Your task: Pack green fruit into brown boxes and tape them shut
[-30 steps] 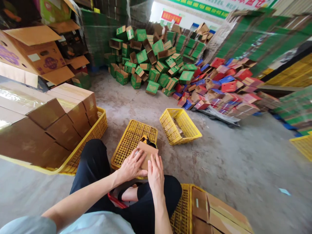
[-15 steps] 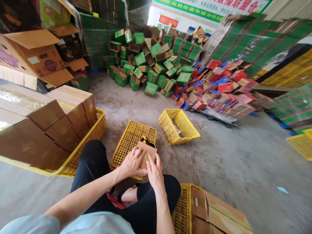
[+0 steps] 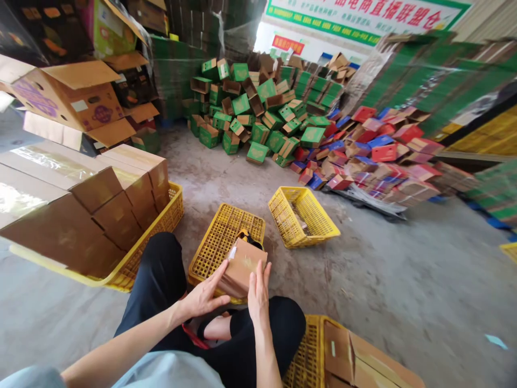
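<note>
A small brown cardboard box [image 3: 245, 262] with its top closed and a white label sits on an upturned yellow crate [image 3: 218, 228] before my crossed legs. My left hand [image 3: 203, 297] is at the box's near left side, fingers stretched out, the index fingertip by its edge. Along the right side lies my right hand [image 3: 259, 291], fingers straight and flat. Neither hand is wrapped around the box. Just behind the box, a black and orange object [image 3: 244, 235] shows only in part; its kind is hidden.
Taped cartons [image 3: 121, 215] fill a big yellow crate at left. A yellow basket [image 3: 283, 226] stands ahead on the right. More cartons [image 3: 374, 361] lie in a crate by my right knee. Beyond are heaps of green boxes [image 3: 258, 152] and red and blue boxes [image 3: 383, 153].
My hands have moved from the box's top to its sides, leaving its closed top and label uncovered. The left hand has drawn back toward me.
</note>
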`<act>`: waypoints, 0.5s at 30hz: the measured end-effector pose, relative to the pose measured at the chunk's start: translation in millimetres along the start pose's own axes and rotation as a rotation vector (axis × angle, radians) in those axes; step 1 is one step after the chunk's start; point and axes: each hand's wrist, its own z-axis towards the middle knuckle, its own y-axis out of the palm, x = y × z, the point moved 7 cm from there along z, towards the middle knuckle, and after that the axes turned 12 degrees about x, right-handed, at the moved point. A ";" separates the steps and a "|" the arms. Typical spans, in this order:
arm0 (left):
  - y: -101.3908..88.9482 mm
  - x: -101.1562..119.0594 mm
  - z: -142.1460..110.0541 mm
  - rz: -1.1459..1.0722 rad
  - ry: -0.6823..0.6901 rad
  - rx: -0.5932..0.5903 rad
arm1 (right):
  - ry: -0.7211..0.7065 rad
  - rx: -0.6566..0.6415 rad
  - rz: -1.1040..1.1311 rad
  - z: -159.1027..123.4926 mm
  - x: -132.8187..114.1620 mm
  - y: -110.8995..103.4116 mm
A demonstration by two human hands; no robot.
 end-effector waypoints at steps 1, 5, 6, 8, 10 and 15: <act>1.5 -6.5 -3.1 -0.048 -0.046 0.007 | -0.020 0.016 -0.053 0.8 -5.6 -2.1; 12.6 -32.7 -1.8 -0.230 -0.178 0.058 | -0.162 0.046 -0.363 11.8 -48.6 -2.5; 14.9 -39.4 0.8 -0.273 -0.204 0.079 | -0.210 -0.002 -0.415 14.5 -62.7 3.7; 16.5 -54.1 6.3 -0.334 -0.272 0.131 | -0.279 -0.144 -0.464 16.8 -86.7 20.7; 14.5 -71.7 9.4 -0.317 -0.394 0.181 | -0.296 -0.221 -0.486 16.7 -98.3 31.6; 8.2 -98.2 5.0 -0.168 -0.642 0.203 | -0.305 -0.089 -0.375 16.2 -64.0 6.5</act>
